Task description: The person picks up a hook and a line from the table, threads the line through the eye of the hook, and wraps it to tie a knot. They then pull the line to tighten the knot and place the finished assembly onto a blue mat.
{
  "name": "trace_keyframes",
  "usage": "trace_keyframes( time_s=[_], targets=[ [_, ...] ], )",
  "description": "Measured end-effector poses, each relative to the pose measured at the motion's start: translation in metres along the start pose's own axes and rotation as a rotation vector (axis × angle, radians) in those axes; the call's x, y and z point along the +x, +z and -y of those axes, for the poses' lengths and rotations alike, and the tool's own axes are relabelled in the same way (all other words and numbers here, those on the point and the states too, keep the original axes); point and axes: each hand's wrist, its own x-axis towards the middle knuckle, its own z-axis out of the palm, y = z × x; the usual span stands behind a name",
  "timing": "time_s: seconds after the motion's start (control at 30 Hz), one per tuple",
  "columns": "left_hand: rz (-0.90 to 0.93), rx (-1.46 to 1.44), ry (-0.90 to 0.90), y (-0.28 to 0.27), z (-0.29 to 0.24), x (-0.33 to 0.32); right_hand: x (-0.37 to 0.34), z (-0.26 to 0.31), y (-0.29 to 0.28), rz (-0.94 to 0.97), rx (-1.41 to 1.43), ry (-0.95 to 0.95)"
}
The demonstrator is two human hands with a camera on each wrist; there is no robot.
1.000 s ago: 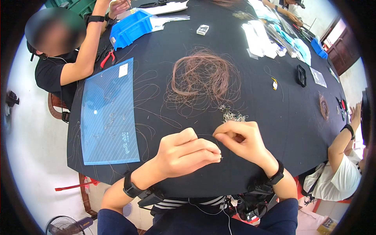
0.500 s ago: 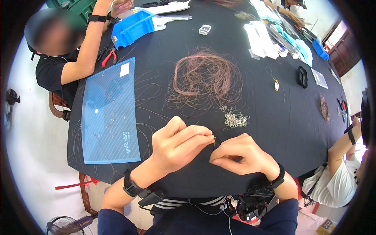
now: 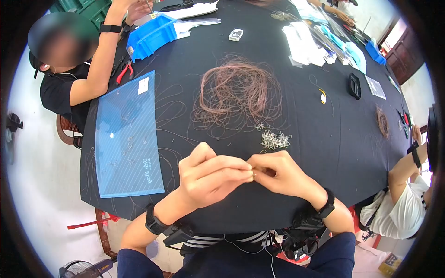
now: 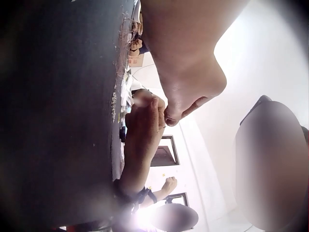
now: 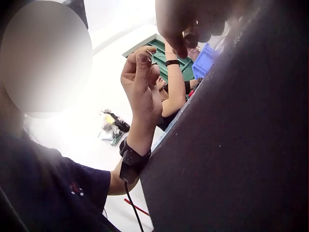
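Observation:
My left hand (image 3: 211, 178) pinches a small shiny hook (image 5: 152, 58) between thumb and forefinger, seen best in the right wrist view. My right hand (image 3: 285, 173) meets it fingertip to fingertip, its thumb and forefinger pinched on a thin line (image 4: 161, 128), mostly hidden by the fingers. Both hands are raised over the black table's near side. Just beyond them lies a heap of small silvery hooks (image 3: 276, 140). Farther back spreads a loose, tangled coil of reddish-brown line (image 3: 265, 99).
A blue translucent file bag (image 3: 132, 171) lies at the left, with hooks and looped lines on it. Red-handled pliers (image 3: 124, 74) and a blue bin (image 3: 153, 39) stand beyond. A small white box (image 3: 236, 34), black tray (image 3: 354, 86) and white papers (image 3: 299, 44) are farther off. Other people sit around.
The hands were apart with a line between them; the right hand dropped nearer, then rose to the left hand's fingertips. The left hand first moved up, then slightly down.

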Motion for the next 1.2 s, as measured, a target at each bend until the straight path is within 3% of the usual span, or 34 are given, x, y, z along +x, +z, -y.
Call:
trace_keyframes(
  time_s=[0.3,0.43,0.57,0.67,0.8,0.87,0.93,1.07,1.2],
  targets=[
    [-0.041,0.101,-0.020,0.002,0.005,0.000,-0.005,0.016,-0.004,0.215,0.193,0.096],
    [0.004,0.140,0.032,0.005,0.006,-0.001,-0.005,0.024,-0.013,0.155,0.199,0.037],
    [0.115,0.115,0.087,0.006,0.001,-0.003,-0.007,0.014,-0.016,-0.058,0.155,-0.022],
    [0.100,-0.057,0.067,0.010,-0.002,-0.006,-0.002,0.009,-0.014,-0.194,0.109,0.025],
    [0.066,-0.228,-0.046,0.007,-0.006,-0.004,0.002,0.001,-0.005,-0.079,0.133,0.099],
    [0.017,-0.171,-0.090,0.005,-0.004,0.000,0.000,0.000,-0.001,0.011,0.171,0.173],
    [-0.020,-0.106,-0.114,0.003,-0.001,0.001,0.001,0.005,-0.003,0.150,0.080,0.164],
    [-0.042,0.002,-0.095,0.005,0.006,-0.002,-0.004,0.014,0.000,0.254,0.201,0.120],
    [-0.009,0.067,-0.054,0.008,0.009,-0.005,-0.004,0.025,-0.011,0.238,0.212,0.046]
  ],
)
